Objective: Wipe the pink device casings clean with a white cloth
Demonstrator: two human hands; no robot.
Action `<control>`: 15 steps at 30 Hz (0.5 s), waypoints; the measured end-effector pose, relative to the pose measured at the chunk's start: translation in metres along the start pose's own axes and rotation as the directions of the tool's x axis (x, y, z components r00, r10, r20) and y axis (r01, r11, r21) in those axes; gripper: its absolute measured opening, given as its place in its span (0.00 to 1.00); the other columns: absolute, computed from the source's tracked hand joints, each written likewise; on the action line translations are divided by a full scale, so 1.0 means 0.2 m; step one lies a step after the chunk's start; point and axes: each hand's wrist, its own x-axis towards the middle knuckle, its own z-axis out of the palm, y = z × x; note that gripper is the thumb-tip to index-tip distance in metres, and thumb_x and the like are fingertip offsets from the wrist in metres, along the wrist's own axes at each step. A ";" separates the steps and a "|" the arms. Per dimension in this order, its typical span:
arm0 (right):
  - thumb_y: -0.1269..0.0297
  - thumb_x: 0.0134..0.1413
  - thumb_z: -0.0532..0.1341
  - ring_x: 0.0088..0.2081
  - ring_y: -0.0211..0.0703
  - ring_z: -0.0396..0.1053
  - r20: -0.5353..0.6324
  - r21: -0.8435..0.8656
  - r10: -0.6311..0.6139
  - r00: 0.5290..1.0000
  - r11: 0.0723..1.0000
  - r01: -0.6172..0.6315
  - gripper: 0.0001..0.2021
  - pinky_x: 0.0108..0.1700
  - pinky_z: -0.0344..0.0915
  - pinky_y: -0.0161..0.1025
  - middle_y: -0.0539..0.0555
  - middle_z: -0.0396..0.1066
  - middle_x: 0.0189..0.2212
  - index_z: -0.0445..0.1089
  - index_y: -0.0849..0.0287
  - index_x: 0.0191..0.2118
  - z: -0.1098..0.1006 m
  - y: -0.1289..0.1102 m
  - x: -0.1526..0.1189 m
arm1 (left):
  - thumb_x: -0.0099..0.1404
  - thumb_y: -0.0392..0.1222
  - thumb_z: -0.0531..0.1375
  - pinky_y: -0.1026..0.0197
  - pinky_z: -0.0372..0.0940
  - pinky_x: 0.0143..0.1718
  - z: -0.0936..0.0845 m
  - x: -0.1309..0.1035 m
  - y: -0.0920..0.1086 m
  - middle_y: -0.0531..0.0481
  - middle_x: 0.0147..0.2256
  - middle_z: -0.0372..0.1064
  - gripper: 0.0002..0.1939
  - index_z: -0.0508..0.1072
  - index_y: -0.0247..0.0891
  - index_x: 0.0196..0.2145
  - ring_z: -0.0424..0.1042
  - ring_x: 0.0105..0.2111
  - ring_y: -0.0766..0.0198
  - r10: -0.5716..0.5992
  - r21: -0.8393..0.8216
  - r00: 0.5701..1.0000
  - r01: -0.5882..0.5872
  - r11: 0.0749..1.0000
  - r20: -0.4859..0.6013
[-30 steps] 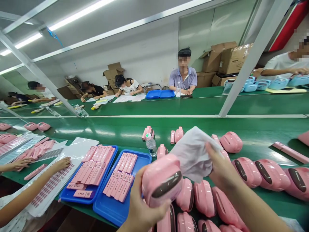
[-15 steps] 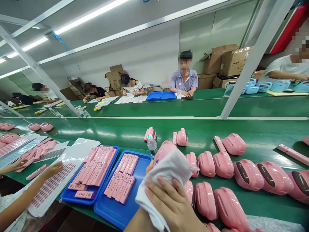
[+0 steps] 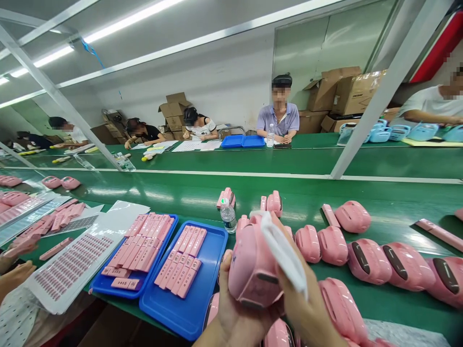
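At centre foreground — rounded pink plastic casing (image 3: 253,270), held above the green conveyor table (image 3: 361,193): left hand (image 3: 235,313) fingers clamped beneath it, right hand (image 3: 307,308) fingers closed on a white cloth (image 3: 284,253) pressed against its side. Two blue plastic trays (image 3: 195,308) at left hold rows of flat pink strips (image 3: 184,262). More pink casings (image 3: 369,260) lie at right. Clear water bottle (image 3: 228,216) behind; cardboard boxes (image 3: 347,89) along the far wall.

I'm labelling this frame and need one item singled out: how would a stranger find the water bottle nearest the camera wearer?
Start at the green belt across the foreground and find the two blue trays of pink strips. At the far right corner of the right-hand tray stands the water bottle, upright. It is the only clear, capped thing among pink casings.
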 end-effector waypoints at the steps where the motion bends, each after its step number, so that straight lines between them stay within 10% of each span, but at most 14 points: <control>1: 0.56 0.65 0.49 0.62 0.49 0.50 0.026 0.034 0.051 0.998 0.998 -0.052 0.21 0.62 0.51 0.45 0.48 0.53 0.62 0.56 0.47 0.61 -0.02 -0.01 0.03 | 0.54 0.67 0.53 0.48 0.66 0.45 0.01 0.00 0.00 0.42 0.40 0.75 0.34 0.73 0.33 0.43 0.72 0.44 0.48 -0.008 -0.055 0.999 0.005 0.998 -0.043; 6: 0.53 0.56 0.59 0.60 0.53 0.54 -0.052 0.284 0.364 0.930 0.898 -0.336 0.24 0.62 0.51 0.50 0.53 0.59 0.59 0.62 0.54 0.58 -0.02 0.03 0.01 | 0.53 0.50 0.64 0.54 0.68 0.40 0.05 -0.02 0.03 0.47 0.36 0.75 0.28 0.67 0.37 0.50 0.74 0.37 0.55 0.408 0.202 0.851 -0.358 0.911 -0.330; 11: 0.49 0.50 0.59 0.53 0.56 0.65 0.110 0.736 0.630 0.769 0.469 -0.489 0.28 0.53 0.63 0.52 0.56 0.70 0.49 0.63 0.56 0.55 0.01 0.10 0.05 | 0.50 0.45 0.67 0.50 0.63 0.51 0.07 -0.04 0.05 0.46 0.50 0.68 0.36 0.62 0.45 0.55 0.66 0.51 0.51 0.604 0.648 0.795 -0.430 0.628 -0.057; 15: 0.46 0.53 0.55 0.47 0.57 0.69 0.268 0.598 0.650 0.711 0.467 -0.652 0.23 0.48 0.67 0.52 0.57 0.74 0.41 0.70 0.58 0.46 -0.03 0.14 0.11 | 0.52 0.49 0.65 0.50 0.56 0.57 0.07 -0.03 0.10 0.44 0.56 0.61 0.26 0.71 0.41 0.48 0.58 0.57 0.48 0.650 0.784 0.746 -0.486 0.386 0.143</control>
